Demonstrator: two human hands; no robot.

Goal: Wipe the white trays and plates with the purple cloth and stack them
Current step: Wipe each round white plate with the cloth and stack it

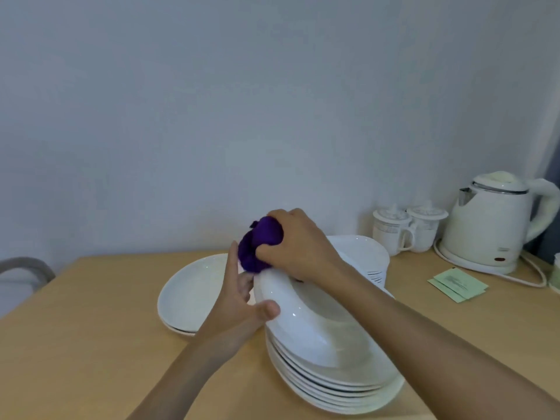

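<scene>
Purple cloth [260, 244] — white plates [327, 359] — tan table [91, 328].

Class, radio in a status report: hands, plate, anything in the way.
Right hand grips purple cloth on top plate, far rim. Left hand holds that plate's left rim. Cups and kettle stand apart, far right.

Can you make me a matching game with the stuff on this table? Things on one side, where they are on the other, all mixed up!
Things:
1 purple cloth
2 kettle
3 green packets
4 top plate

Where:
A lying flat near the kettle
B bunched in the right hand
C standing at the far right
D tilted, gripped by the left hand

Pairs: 1-B, 2-C, 3-A, 4-D
</scene>
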